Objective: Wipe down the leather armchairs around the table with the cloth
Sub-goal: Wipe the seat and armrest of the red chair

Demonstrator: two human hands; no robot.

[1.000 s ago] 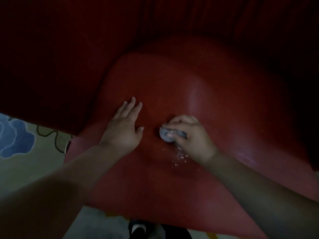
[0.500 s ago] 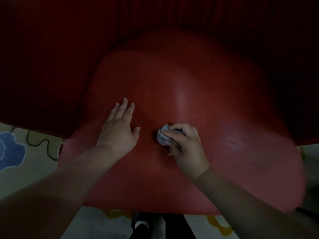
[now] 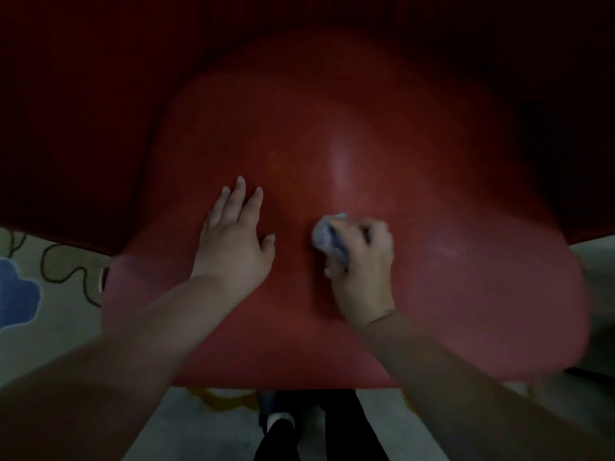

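A red leather armchair seat (image 3: 449,227) fills the middle of the dim view, with its dark backrest (image 3: 166,78) rising behind. My right hand (image 3: 361,261) presses a crumpled grey-white cloth (image 3: 324,236) onto the seat near its centre, fingers curled over it. My left hand (image 3: 233,237) lies flat on the leather just left of the cloth, fingers together and pointing away from me. A narrow strip of bare leather separates the two hands.
A pale carpet (image 3: 50,334) with a blue flower shape (image 3: 16,291) and a dark squiggly line shows at lower left. My legs and a shoe (image 3: 283,424) stand at the seat's front edge. More pale floor (image 3: 595,261) lies at right.
My right hand has slid the cloth slightly forward across the seat and turned. The wet specks seen near it a second ago no longer show. My left hand stays flat.
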